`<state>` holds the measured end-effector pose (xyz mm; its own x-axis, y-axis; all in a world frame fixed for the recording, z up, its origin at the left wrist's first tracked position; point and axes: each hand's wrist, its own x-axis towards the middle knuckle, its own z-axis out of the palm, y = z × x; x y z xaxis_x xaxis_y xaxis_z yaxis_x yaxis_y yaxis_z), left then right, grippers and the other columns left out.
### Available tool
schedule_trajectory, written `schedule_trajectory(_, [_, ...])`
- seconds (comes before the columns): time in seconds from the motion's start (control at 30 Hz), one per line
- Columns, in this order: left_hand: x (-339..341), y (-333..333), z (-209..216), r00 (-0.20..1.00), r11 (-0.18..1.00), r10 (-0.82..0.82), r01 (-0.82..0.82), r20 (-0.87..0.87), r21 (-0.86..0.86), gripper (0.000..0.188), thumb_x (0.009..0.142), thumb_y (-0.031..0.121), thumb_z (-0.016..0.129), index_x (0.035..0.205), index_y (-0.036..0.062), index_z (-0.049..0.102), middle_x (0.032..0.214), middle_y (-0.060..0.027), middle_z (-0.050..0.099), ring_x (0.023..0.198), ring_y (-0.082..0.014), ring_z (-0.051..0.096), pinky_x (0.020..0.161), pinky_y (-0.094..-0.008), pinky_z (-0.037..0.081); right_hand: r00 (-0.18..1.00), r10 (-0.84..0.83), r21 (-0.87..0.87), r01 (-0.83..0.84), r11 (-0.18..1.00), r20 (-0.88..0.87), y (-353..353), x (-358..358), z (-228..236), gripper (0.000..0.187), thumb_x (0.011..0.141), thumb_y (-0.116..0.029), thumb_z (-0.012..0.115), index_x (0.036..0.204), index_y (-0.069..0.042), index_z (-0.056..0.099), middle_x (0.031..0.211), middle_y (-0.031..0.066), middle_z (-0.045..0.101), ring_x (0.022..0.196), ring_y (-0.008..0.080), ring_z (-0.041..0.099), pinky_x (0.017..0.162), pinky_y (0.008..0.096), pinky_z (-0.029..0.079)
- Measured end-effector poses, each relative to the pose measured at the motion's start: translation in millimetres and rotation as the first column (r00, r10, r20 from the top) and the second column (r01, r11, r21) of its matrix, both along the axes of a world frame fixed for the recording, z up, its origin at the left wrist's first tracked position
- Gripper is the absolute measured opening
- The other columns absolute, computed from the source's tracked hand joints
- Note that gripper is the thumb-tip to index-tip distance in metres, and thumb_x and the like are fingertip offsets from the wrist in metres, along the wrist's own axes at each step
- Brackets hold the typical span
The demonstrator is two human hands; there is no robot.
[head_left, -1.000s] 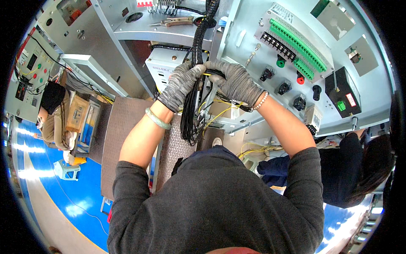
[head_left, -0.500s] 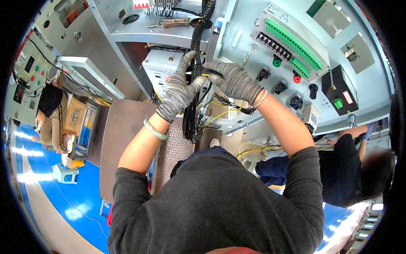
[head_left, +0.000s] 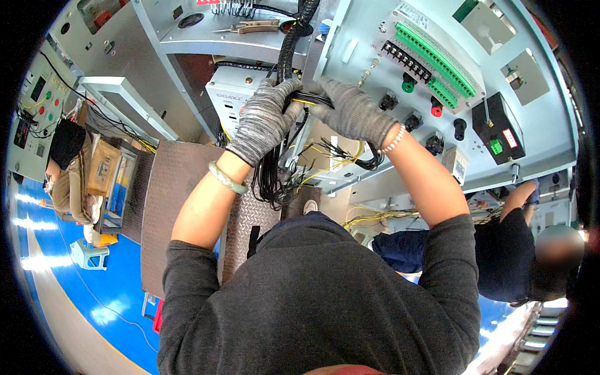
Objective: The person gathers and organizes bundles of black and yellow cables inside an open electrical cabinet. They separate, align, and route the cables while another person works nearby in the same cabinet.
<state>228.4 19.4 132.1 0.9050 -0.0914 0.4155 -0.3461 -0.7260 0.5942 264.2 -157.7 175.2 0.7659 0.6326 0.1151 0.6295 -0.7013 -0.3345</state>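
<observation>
A thick black wire harness (head_left: 287, 59) in wrapped sleeving hangs from the top, and its loose black wires (head_left: 272, 181) fan out below. My left hand (head_left: 265, 122), in a grey knit glove, is closed round the harness where the wires split. My right hand (head_left: 357, 114), gloved alike and slightly blurred, closes on a branch of black wires (head_left: 314, 98) with a yellow one among them. This branch runs sideways between my hands. Free wire ends (head_left: 369, 159) curl out below my right hand. The palm sides of both hands are hidden.
Brown-handled pliers (head_left: 257, 26) lie on the cabinet shelf above. A panel door (head_left: 356, 78) with a green terminal strip (head_left: 434, 59) stands on the right. A white box unit (head_left: 228, 94) sits behind my left hand. A co-worker (head_left: 512, 250) is at lower right, another person (head_left: 72, 169) at left.
The branch of wires with the yellow one now bends across toward the right, drawn by my right hand. My left hand has lowered slightly, and the hanging wires spread more loosely.
</observation>
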Motion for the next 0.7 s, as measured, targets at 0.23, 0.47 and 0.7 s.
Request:
schedule_trajectory(0.23, [0, 4, -5, 0.997, 0.998, -0.019, 0.015, 0.07, 0.056, 0.028, 0.083, 0.018, 0.058, 0.109, 0.0075, 0.056, 0.098, -0.0203, 0.053, 0.087, -0.0357, 0.057, 0.075, -0.0404, 0.047, 0.987, -0.019, 0.051, 0.027, 0.998, -0.162, -52, -54, 22, 0.033, 0.084, -0.023, 0.056, 0.108, -0.001, 0.05, 0.091, 0.0222, 0.058, 0.085, 0.0352, 0.058, 0.075, 0.04, 0.045])
schedule_trajectory(0.47, [-1, -5, -6, 0.997, 1.0, -0.017, 0.017, 0.08, -0.006, 0.029, 0.085, 0.022, 0.055, 0.11, 0.007, 0.055, 0.099, -0.0225, 0.054, 0.088, -0.0375, 0.056, 0.075, -0.0417, 0.046, 0.999, -0.005, -0.046, 0.008, 0.999, 0.053, -68, -88, 103, 0.032, 0.084, -0.021, 0.055, 0.109, -0.002, 0.052, 0.09, 0.0208, 0.059, 0.086, 0.0373, 0.058, 0.075, 0.0393, 0.047])
schedule_trajectory(0.7, [-1, -31, -1, 0.994, 0.942, -0.039, 0.072, 0.106, -0.326, 0.031, 0.083, 0.018, 0.058, 0.108, 0.0009, 0.056, 0.096, -0.0208, 0.058, 0.088, -0.0354, 0.056, 0.08, -0.041, 0.044, 0.864, 0.23, -0.558, 0.068, 0.827, 0.447, -14, -77, 195, 0.029, 0.083, -0.023, 0.059, 0.109, -0.009, 0.061, 0.079, 0.0106, 0.064, 0.068, 0.0219, 0.061, 0.066, 0.0322, 0.049])
